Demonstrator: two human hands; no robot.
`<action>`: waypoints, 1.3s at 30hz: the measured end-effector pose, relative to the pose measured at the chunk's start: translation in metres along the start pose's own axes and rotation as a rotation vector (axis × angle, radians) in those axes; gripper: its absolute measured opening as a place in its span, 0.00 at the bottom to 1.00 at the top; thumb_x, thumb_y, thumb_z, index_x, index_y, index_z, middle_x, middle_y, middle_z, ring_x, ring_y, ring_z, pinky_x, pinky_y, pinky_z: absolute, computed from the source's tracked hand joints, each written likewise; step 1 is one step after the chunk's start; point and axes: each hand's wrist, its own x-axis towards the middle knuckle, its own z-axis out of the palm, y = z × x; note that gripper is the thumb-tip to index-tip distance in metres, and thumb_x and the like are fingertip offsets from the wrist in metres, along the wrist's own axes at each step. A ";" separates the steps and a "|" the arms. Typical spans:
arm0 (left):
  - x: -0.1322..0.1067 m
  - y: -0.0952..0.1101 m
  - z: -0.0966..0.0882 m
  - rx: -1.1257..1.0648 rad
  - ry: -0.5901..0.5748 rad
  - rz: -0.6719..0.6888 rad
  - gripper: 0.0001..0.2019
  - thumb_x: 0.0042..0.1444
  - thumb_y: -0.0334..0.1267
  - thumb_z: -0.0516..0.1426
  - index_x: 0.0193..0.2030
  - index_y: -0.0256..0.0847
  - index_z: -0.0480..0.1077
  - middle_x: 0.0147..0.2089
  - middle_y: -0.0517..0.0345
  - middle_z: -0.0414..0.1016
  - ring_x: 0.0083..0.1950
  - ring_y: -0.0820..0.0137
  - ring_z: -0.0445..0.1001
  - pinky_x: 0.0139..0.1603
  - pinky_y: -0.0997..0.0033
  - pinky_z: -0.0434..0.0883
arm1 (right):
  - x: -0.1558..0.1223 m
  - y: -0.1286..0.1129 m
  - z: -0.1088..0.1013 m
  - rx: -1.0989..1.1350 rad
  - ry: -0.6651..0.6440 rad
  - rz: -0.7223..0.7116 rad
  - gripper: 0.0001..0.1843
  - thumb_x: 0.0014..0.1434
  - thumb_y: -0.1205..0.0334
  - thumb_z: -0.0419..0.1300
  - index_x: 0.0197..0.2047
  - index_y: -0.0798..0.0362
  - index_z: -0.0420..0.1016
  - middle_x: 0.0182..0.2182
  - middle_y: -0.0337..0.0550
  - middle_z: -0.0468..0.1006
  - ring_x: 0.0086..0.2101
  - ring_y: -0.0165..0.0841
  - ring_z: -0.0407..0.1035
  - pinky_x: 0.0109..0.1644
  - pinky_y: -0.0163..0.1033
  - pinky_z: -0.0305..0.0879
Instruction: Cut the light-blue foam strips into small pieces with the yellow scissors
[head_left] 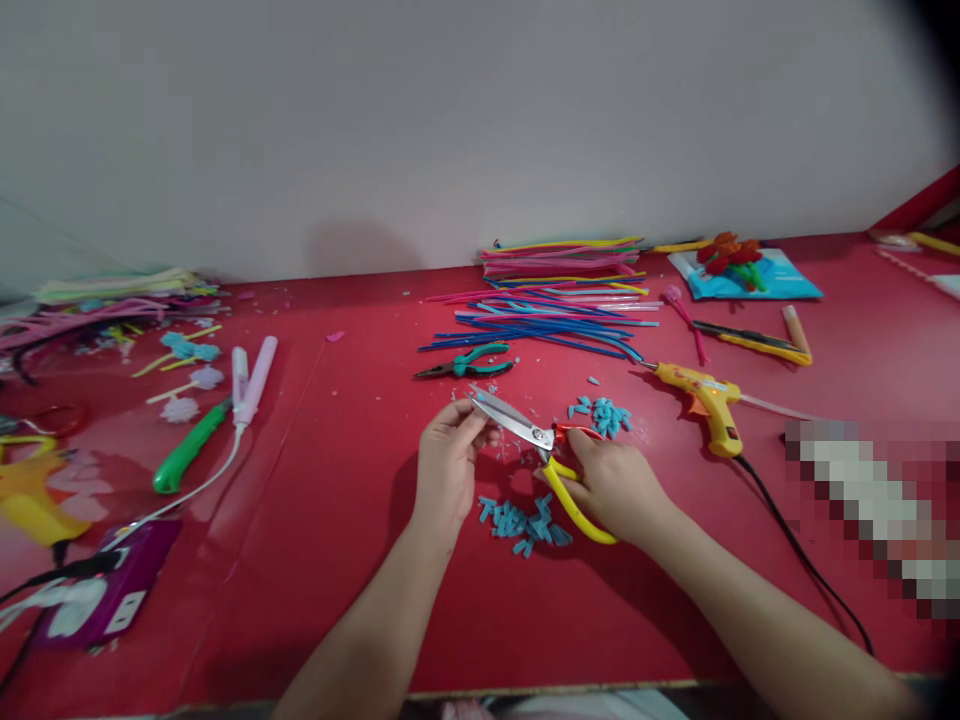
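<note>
My right hand point(611, 480) grips a pair of scissors point(517, 422) by its yellow and red handles, blades pointing up and left. At the blade tips, my left hand point(450, 455) pinches a tiny light-blue piece point(480, 397), likely cut from a fuzzy stick; the fingers cover most of it. A pile of short blue pieces point(525, 522) lies on the red table point(300, 560) between my forearms. Another pile of blue pieces point(611, 417) sits just beyond my right hand. Small bits of blue fluff are scattered beneath the scissors.
Teal-handled pliers point(469, 362) lie beyond my hands, before bundles of coloured fuzzy sticks point(555, 300). At right rests a yellow glue gun point(701, 400) with a black cord. On the left are a pink hair straightener point(255, 385), a green-handled tool point(191, 448) and a purple box point(127, 590).
</note>
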 end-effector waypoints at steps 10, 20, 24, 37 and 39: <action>0.001 0.001 0.000 0.007 0.008 0.001 0.03 0.44 0.31 0.58 0.29 0.36 0.71 0.25 0.61 0.71 0.23 0.80 0.67 0.25 0.81 0.65 | -0.001 -0.002 -0.001 0.012 0.000 -0.003 0.24 0.56 0.42 0.38 0.31 0.55 0.60 0.20 0.44 0.72 0.21 0.32 0.65 0.23 0.36 0.39; 0.001 0.001 0.000 0.025 0.007 -0.003 0.04 0.44 0.31 0.58 0.30 0.36 0.71 0.25 0.61 0.71 0.23 0.80 0.67 0.26 0.80 0.65 | -0.001 -0.002 -0.001 0.004 -0.012 -0.010 0.24 0.56 0.42 0.39 0.31 0.54 0.60 0.20 0.44 0.72 0.21 0.33 0.66 0.23 0.36 0.39; 0.001 0.001 0.000 0.037 -0.002 0.002 0.03 0.45 0.31 0.57 0.29 0.36 0.70 0.25 0.61 0.70 0.23 0.80 0.67 0.26 0.80 0.64 | -0.001 0.001 -0.002 0.013 -0.044 0.003 0.23 0.56 0.43 0.40 0.32 0.54 0.61 0.21 0.44 0.72 0.22 0.33 0.66 0.23 0.35 0.40; -0.009 -0.003 0.010 0.140 -0.256 -0.262 0.07 0.46 0.37 0.57 0.31 0.35 0.68 0.26 0.57 0.70 0.24 0.76 0.68 0.25 0.77 0.64 | 0.014 -0.005 -0.007 1.144 0.019 0.243 0.13 0.48 0.52 0.53 0.28 0.53 0.63 0.15 0.31 0.61 0.14 0.23 0.55 0.18 0.30 0.49; -0.013 -0.005 0.012 0.170 -0.306 -0.298 0.08 0.47 0.38 0.56 0.31 0.35 0.69 0.25 0.56 0.70 0.24 0.75 0.68 0.25 0.76 0.64 | 0.015 -0.006 -0.010 1.321 0.018 0.257 0.13 0.48 0.52 0.53 0.31 0.54 0.63 0.12 0.28 0.59 0.12 0.23 0.53 0.16 0.30 0.49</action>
